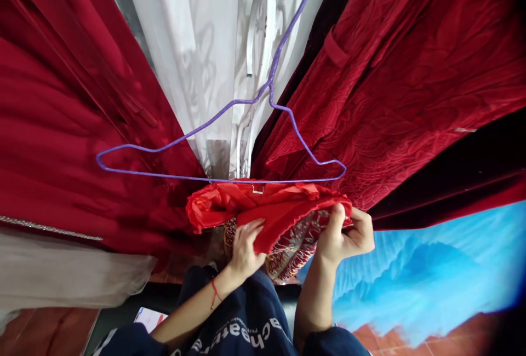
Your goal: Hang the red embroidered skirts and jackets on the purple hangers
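Note:
A bright red garment with a gathered, elastic-looking edge is bunched in front of me. Its underside shows dark red fabric with a gold and silver pattern. My right hand pinches the garment's right end, thumb on top. Nearer its middle, my left hand grips the gathered edge with curled fingers. Just beyond the cloth hangs a purple wire hanger, its lower bar running along the garment's far edge. Whether the cloth is attached to the bar, I cannot tell.
Red dresses hang close on the left and right. Between them stands a white scrolled metal frame before white cloth. Blue fabric hangs at lower right, pale tulle at lower left. A phone-like screen lies beside my lap.

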Tool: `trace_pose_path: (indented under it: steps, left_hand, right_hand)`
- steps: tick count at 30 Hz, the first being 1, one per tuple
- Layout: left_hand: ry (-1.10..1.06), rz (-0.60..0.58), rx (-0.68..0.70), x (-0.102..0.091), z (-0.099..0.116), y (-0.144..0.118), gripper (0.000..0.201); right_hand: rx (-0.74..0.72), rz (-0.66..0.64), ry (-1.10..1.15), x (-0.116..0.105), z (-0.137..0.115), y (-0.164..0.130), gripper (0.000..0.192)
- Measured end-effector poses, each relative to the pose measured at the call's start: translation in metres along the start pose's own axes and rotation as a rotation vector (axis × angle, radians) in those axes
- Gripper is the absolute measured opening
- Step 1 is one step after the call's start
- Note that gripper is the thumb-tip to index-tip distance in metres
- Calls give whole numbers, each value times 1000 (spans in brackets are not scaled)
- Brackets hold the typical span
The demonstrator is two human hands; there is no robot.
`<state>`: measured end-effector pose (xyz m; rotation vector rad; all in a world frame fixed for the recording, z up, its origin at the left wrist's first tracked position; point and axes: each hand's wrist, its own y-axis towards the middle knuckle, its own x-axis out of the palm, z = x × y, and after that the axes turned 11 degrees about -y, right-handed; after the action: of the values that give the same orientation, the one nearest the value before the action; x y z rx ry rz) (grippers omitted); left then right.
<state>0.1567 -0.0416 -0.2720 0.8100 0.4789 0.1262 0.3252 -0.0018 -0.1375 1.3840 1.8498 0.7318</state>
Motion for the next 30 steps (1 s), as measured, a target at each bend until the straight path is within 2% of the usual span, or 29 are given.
trace_pose_path:
  steps: [1,4,6,7,8,10,13,15,17,20,23,26,28,30]
  left_hand:
    - [8,12,10,-16,-8,2,48]
    - [159,145,24,-66,-24,11,39]
    - [309,241,-59,-94,-29,20,49]
    - [374,264,-126,-105,-32,26,59]
    - [416,235,-195,-117,-35,32,67]
    - [439,45,-274,-138,-42,40,74]
    - [428,-335,-233,-169,-56,37,72]
    - [472,-449,-206,-186,-65,25,75]
    - [535,-488,-187,-195,-74,11,67]
    - [591,-487,-136,-200,-90,-2,42]
    - [577,-509,-86,-205,-109,-9,39]
    - [539,-653,-40,-211,-125,-18,46]
    - [520,-754,-32,-212,-131,-25,58]
    - [522,-805,-20,-211,-133,-29,66]
  right_hand:
    - [-5,12,10,-1,1,0,35]
    - [-26,27,68,-4,1,-3,30]
    - [-40,26,109,-5,-1,-7,28]
    - [-47,23,120,-5,-2,-9,29]
    - [-57,17,123,-5,-3,-11,29]
    - [-84,9,115,-4,-5,-13,31]
    - [-109,6,105,-2,-5,-13,32]
    - [-107,8,106,-2,-5,-12,31]
    - [-110,11,120,-1,-6,-12,29]
    - [-119,23,146,-1,-9,-11,27]
    - [-120,27,147,-1,-11,-10,25]
    - [-106,24,137,-1,-10,-8,24]
    - [-104,33,140,0,-9,-8,23]
    - [-102,47,142,0,-7,-7,23]
